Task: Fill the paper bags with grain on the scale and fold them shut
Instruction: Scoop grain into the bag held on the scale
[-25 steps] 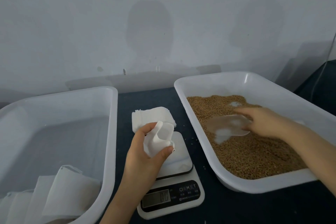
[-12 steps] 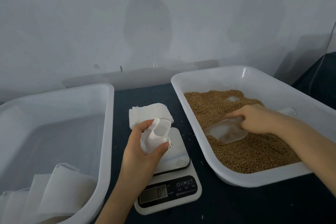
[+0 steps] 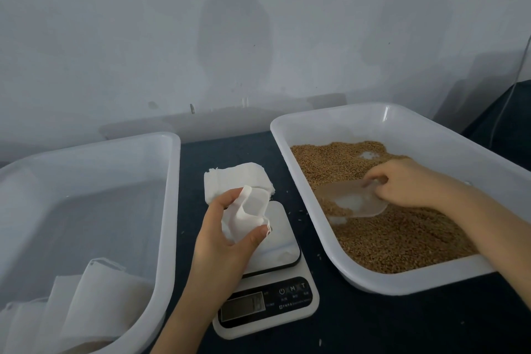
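Holds a small white paper bag (image 3: 248, 214) pinched between thumb and forefinger of the left grip (image 3: 221, 241), just above the white platform of the scale (image 3: 267, 299); cannot tell whether touching the platform or hanging clear. Mouth spread open and turned up and rightward, toward the grain (image 3: 402, 241). Long axis slanted, from the mouth at upper right down to the closed end tucked behind the palm at lower left, only roughly judged, given the crumpling. Just behind the bag, at the far edge of the scale, a flat stack of empty bags (image 3: 238, 177) on the dark counter (image 3: 373, 327). Farther right, curls the right grip (image 3: 411, 184) round the rear of a clear plastic scoop (image 3: 349, 201), fingers hooked over its back edge; scoop low in the grain, long axis left to right, open end toward the scale, a little grain at its left lip. All of that inside a white grain tray (image 3: 373, 286). On the left, a translucent tray (image 3: 169, 195) with several pale filled bags (image 3: 94, 304) leaning together in its near corner. Scale display at the near end, digits too blurred to read. A few stray grains on the counter between scale and grain tray.
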`<move>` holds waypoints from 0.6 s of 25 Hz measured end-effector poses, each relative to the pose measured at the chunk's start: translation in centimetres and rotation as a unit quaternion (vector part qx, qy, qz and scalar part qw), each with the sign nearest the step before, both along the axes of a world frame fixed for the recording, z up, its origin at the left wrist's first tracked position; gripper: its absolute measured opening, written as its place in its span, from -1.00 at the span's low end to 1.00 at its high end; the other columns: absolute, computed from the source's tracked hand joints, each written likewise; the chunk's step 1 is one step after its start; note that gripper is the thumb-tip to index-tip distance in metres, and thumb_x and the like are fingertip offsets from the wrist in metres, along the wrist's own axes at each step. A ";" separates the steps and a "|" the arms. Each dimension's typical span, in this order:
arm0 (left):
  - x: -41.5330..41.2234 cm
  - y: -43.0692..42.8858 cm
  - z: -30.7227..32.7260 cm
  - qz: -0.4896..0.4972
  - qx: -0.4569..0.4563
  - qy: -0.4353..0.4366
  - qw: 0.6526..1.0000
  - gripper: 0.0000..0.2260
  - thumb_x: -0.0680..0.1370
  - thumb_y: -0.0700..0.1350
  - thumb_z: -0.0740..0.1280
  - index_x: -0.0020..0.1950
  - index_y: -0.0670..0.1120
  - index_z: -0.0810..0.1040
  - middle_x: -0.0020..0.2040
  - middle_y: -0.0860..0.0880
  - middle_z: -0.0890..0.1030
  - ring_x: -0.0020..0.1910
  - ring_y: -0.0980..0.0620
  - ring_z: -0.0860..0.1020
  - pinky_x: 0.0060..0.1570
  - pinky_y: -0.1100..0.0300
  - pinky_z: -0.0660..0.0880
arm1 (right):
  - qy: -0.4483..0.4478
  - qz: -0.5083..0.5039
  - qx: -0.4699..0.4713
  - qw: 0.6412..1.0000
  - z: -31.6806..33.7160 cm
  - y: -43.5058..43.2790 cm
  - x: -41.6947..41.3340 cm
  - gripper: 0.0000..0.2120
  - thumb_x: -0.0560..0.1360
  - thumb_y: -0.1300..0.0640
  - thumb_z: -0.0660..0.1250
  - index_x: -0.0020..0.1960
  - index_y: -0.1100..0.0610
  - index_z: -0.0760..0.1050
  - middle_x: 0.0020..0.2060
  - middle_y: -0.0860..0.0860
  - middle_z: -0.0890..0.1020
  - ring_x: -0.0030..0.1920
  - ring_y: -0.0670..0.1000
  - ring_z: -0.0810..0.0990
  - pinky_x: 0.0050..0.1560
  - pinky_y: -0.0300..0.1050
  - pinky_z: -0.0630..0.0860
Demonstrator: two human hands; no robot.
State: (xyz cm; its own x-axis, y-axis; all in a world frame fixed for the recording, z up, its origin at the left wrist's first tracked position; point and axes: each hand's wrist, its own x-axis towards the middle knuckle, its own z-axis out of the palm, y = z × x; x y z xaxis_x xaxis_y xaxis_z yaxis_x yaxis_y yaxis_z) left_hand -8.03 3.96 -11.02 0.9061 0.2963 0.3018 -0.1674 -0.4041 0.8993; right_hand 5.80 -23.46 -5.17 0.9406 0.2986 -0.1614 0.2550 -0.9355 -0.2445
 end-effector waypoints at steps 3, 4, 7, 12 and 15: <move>-0.1 0.1 0.0 0.001 -0.003 -0.005 1.000 -0.51 0.35 -0.01 0.50 0.16 0.29 0.36 0.09 0.34 0.47 0.06 0.43 0.42 -0.21 0.61 0.38 | -0.019 -0.011 0.016 1.000 0.1 0.1 0.0 -0.77 0.52 0.12 0.25 0.14 -0.04 0.53 -0.28 -0.24 0.46 -0.41 -0.25 0.44 -0.50 -0.41 0.26; -0.1 0.1 0.0 0.001 -0.002 -0.006 1.000 -0.51 0.35 -0.01 0.50 0.16 0.29 0.36 0.10 0.33 0.47 0.06 0.43 0.42 -0.21 0.61 0.39 | -0.016 -0.018 0.021 0.999 0.1 0.2 -0.1 -0.80 0.52 0.12 0.25 0.10 -0.04 0.54 -0.28 -0.21 0.48 -0.41 -0.24 0.46 -0.49 -0.40 0.26; 0.0 0.1 -0.1 -0.002 0.004 -0.007 1.000 -0.47 0.35 -0.01 0.50 0.22 0.24 0.35 0.14 0.27 0.46 0.08 0.42 0.41 -0.21 0.62 0.38 | -0.010 -0.028 0.041 0.999 0.3 0.2 -0.3 -0.85 0.52 0.14 0.24 -0.05 -0.07 0.53 -0.28 -0.14 0.56 -0.40 -0.17 0.53 -0.47 -0.36 0.32; 0.1 0.1 -0.1 -0.011 0.005 -0.007 1.000 -0.42 0.35 -0.04 0.51 0.29 0.20 0.35 0.19 0.23 0.45 0.08 0.46 0.38 -0.20 0.66 0.34 | -0.017 -0.035 0.047 0.998 0.5 0.3 -0.6 -0.79 0.53 0.16 0.22 -0.07 -0.13 0.54 -0.14 -0.12 0.59 -0.14 0.00 0.63 -0.19 -0.11 0.58; 0.0 0.1 -0.1 -0.019 -0.004 -0.011 1.000 -0.40 0.33 -0.02 0.52 0.30 0.19 0.36 0.19 0.23 0.46 0.09 0.44 0.39 -0.19 0.65 0.34 | -0.037 -0.039 0.049 0.997 0.7 0.5 -0.8 -0.76 0.55 0.14 0.21 -0.11 -0.18 0.51 -0.07 -0.10 0.59 -0.02 0.10 0.63 -0.06 -0.04 0.56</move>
State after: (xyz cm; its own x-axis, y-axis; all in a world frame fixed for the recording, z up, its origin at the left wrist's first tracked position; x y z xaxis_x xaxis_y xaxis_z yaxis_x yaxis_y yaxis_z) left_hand -7.98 4.07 -11.13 0.9100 0.2642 0.3196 -0.2020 -0.3906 0.8981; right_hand 4.97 -22.93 -4.44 0.9701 0.2344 -0.0635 0.2028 -0.9258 -0.3190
